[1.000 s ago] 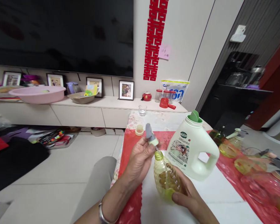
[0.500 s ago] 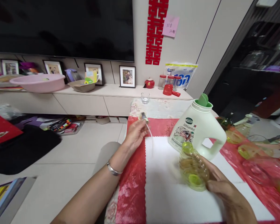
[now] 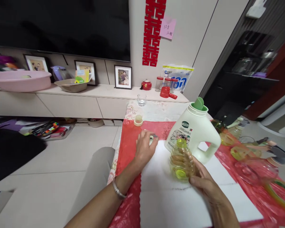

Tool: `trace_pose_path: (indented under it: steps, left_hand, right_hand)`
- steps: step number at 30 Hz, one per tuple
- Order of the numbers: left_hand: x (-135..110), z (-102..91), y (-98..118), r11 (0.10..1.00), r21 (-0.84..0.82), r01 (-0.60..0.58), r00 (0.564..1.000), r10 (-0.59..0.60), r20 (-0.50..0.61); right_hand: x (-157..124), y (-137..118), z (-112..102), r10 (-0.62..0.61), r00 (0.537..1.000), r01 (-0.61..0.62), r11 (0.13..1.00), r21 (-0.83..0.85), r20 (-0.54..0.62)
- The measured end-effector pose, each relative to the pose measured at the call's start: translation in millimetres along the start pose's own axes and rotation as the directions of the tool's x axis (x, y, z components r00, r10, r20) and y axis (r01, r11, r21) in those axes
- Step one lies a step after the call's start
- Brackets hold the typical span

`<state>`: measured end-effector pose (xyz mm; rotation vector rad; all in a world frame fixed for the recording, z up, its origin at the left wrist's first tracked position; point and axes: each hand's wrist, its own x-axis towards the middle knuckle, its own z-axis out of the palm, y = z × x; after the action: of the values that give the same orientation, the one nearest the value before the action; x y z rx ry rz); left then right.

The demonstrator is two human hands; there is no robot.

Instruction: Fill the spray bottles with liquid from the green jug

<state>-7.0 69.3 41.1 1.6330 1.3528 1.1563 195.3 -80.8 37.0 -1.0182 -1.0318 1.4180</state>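
Note:
In my right hand (image 3: 205,182), closed around its side, is a clear yellow-green ribbed bottle (image 3: 182,161), upright with its neck uncapped. It is above the white sheet, in front of a pale green jug (image 3: 192,129) with a green scoop-like piece (image 3: 199,103) in its mouth. My left hand (image 3: 144,147) is low over the left edge of the sheet, fingers curled round a small whitish-grey pump head (image 3: 152,137), mostly hidden by the fingers. Beyond it, a pale round cap (image 3: 138,120) stands on the red plastic cover.
A small glass (image 3: 141,100) stands at the table's far end. On the right lie a clear pink container (image 3: 256,169), yellowish bottles (image 3: 243,152) and a roll of tape (image 3: 279,196). The cabinet behind holds jars with red lids (image 3: 159,84) and a red scoop (image 3: 165,92).
My left hand has come back toward me and lower, away from the cap; the thin tube that hung from it no longer shows. The bottle in my right hand has moved left and up slightly.

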Motion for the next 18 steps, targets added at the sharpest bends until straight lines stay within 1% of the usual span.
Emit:
trace_pose_path:
  steps: [1, 2, 3, 5, 6, 7, 8, 10, 11, 12, 13, 14, 15, 16, 17, 18]
  left_hand:
    - [-8.9, -4.1, 7.5, 0.997, -0.014, -0.075, 0.995, 0.076, 0.071]
    - [-18.5, -7.1, 14.6, 0.991, -0.076, -0.114, 0.98, 0.124, 0.155]
    - [-28.3, -8.6, 20.8, 0.982, -0.154, -0.114, 0.96, 0.148, 0.237]
    - [-47.2, -6.8, 28.8, 0.956, -0.282, -0.08, 0.907, 0.188, 0.377]
    - [-55.3, -3.8, 30.0, 0.94, -0.339, -0.045, 0.884, 0.196, 0.425]
    - [-62.1, 0.3, 29.3, 0.917, -0.399, 0.014, 0.867, 0.187, 0.462]
    - [-67.2, 4.9, 26.9, 0.888, -0.452, 0.089, 0.858, 0.162, 0.487]
    - [-73.0, 13.8, 18.6, 0.837, -0.507, 0.204, 0.87, 0.083, 0.487]
    - [-74.2, 17.5, 13.8, 0.833, -0.507, 0.224, 0.886, 0.042, 0.461]
    - [-74.7, 20.4, 9.3, 0.845, -0.489, 0.217, 0.907, 0.01, 0.421]
    - [-74.8, 22.7, 5.4, 0.866, -0.462, 0.191, 0.928, -0.006, 0.373]
    - [-74.9, 24.5, 2.4, 0.889, -0.431, 0.157, 0.946, -0.009, 0.325]
    - [-75.0, 25.9, 0.4, 0.906, -0.404, 0.125, 0.959, -0.006, 0.283]
    - [-75.2, 27.2, -0.7, 0.918, -0.384, 0.096, 0.969, 0.002, 0.249]
    - [-75.4, 28.4, -1.1, 0.926, -0.369, 0.074, 0.976, 0.01, 0.219]
    - [-75.4, 29.7, -1.1, 0.933, -0.356, 0.057, 0.981, 0.015, 0.195]
  right_hand:
    - [1.9, 1.0, 0.7, -0.021, 1.0, 0.021, 1.0, -0.01, 0.01]
    - [4.1, 1.8, 2.0, -0.041, 0.999, 0.042, 0.999, -0.025, 0.017]
    - [6.4, 2.6, 4.2, -0.059, 0.998, 0.06, 0.997, -0.043, 0.021]
    - [10.9, 3.6, 10.7, -0.084, 0.996, 0.086, 0.992, -0.092, 0.029]
    - [12.7, 3.8, 14.3, -0.093, 0.995, 0.096, 0.986, -0.135, 0.034]
    - [13.6, 3.8, 17.2, -0.105, 0.994, 0.11, 0.972, -0.208, 0.033]
    - [13.5, 3.3, 18.9, -0.123, 0.992, 0.125, 0.946, -0.3, 0.024]
    - [9.4, 0.7, 17.1, -0.177, 0.984, 0.142, 0.863, -0.484, -0.026]
    - [5.5, -1.6, 13.4, -0.216, 0.974, 0.144, 0.823, -0.55, -0.067]
    - [0.6, -4.4, 8.1, -0.268, 0.956, 0.149, 0.794, -0.589, -0.12]
    - [-4.5, -7.7, 1.6, -0.334, 0.924, 0.162, 0.781, -0.603, -0.184]
    - [-9.3, -11.1, -5.5, -0.418, 0.87, 0.19, 0.773, -0.605, -0.261]
    - [-13.0, -14.3, -12.7, -0.52, 0.78, 0.233, 0.757, -0.61, -0.347]
    - [-15.3, -16.9, -19.6, -0.61, 0.665, 0.273, 0.736, -0.62, -0.431]
    - [-15.9, -18.7, -26.0, -0.668, 0.553, 0.299, 0.717, -0.63, -0.498]
    - [-14.6, -19.6, -31.6, -0.697, 0.466, 0.311, 0.706, -0.636, -0.546]
